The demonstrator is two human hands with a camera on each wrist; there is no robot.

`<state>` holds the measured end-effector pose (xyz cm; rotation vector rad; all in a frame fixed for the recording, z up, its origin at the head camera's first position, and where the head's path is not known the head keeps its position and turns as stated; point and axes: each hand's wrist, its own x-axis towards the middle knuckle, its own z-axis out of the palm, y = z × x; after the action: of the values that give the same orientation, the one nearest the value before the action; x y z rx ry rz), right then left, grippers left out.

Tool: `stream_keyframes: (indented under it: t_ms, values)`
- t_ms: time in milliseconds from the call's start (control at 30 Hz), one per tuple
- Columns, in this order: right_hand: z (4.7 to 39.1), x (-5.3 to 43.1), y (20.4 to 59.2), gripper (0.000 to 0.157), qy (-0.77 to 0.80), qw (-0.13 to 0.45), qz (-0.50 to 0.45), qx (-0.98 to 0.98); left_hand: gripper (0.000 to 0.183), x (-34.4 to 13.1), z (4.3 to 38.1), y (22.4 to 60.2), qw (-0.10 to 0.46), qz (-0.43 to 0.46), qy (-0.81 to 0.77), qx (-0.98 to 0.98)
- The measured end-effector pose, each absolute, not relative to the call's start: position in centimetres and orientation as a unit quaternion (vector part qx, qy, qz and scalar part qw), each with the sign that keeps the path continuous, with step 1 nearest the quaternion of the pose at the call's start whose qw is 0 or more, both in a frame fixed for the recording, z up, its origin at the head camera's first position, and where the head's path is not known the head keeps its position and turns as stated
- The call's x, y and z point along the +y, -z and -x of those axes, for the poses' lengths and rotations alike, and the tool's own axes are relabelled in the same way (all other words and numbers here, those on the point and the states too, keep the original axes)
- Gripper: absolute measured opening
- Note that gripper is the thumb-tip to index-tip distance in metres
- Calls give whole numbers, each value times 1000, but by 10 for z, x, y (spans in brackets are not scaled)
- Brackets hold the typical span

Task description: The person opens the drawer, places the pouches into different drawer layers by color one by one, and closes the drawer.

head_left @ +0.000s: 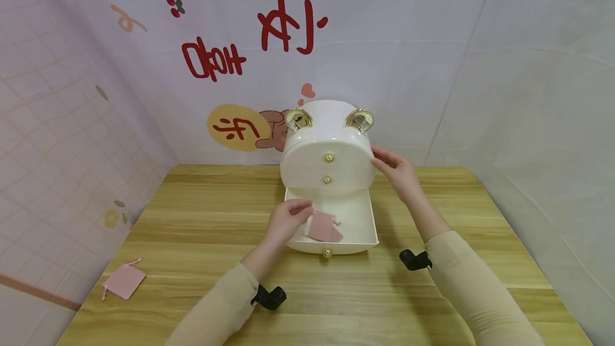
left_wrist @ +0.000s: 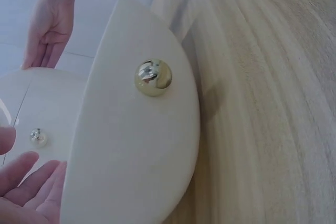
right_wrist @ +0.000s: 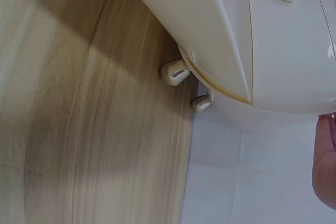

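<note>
A white rounded cabinet with gold ear shapes and gold knobs stands on the table, its bottom drawer pulled out. Inside that drawer lie pink drawstring pouches, partly overlapping. Over the drawer's left side is my left hand, fingertips close beside the pouches' strings. The left wrist view shows its thumb apart from the loosely bent fingers, with nothing visible between them. My right hand touches the cabinet's upper right side with extended fingers; in the right wrist view only part of it shows at the edge.
Another pink pouch lies on the wooden table at the left. The open drawer's front, with its gold knob, juts toward me. Gold feet hold the cabinet off the table. A printed white cloth hangs behind.
</note>
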<state>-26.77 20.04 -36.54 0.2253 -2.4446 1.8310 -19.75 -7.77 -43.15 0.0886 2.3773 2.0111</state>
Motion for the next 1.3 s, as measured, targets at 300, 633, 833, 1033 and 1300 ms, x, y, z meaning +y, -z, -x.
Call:
stream_keyframes:
  t_ms: [300, 633, 833, 1033, 1300]
  values:
    - [268, 200, 366, 44, -602, 37, -68, -795, 29, -102, 198, 429, 12, -41, -691, 722]
    - [269, 201, 368, 44, -608, 39, -74, -790, 36, -150, 200, 436, 6, -51, -666, 744]
    - [269, 202, 368, 44, -605, 40, -75, -792, 39, -191, 203, 438, 7, -65, -642, 764]
    - [269, 202, 368, 43, -608, 42, -76, -789, 44, -238, 201, 442, -1, -79, -631, 772]
    - [270, 202, 368, 43, -608, 44, -75, -789, 46, -294, 183, 447, -21, -69, -584, 808]
